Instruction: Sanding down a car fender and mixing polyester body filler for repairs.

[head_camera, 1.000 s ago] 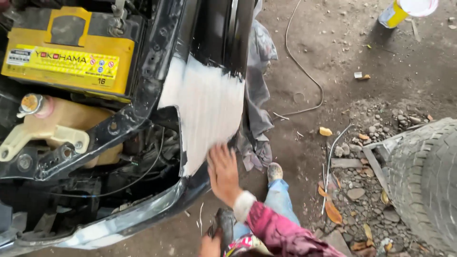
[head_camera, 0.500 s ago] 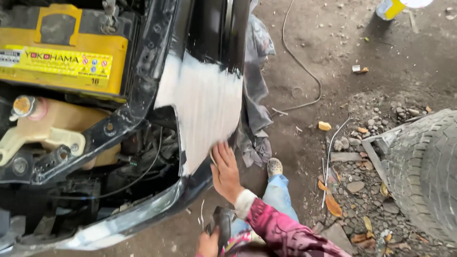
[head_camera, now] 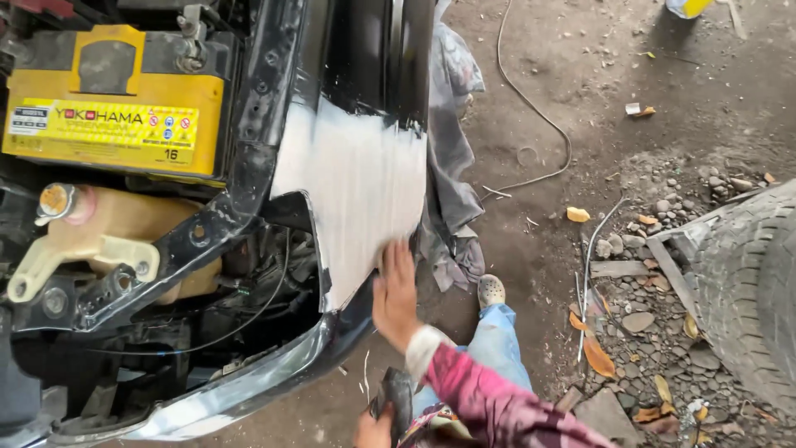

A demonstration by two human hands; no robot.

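— Two hands: right hand (head_camera: 396, 292) flat, open, on the white-primed fender patch (head_camera: 356, 191)?
— Yes. Left hand (head_camera: 377, 427), below it, grips a dark tool (head_camera: 400, 398). Patch coated; surrounding panel remains black.

fender patch (head_camera: 356, 195) | white, sanded matte | upright, beside battery bay

Pink patterned sleeve (head_camera: 489, 398), seemingly white-cuffed

The right hand (head_camera: 395, 292) is reaching forward, palm down, fingers stretched flat and together, its pink sleeve trailing back. The left hand (head_camera: 375, 430) is curling closed, low down.
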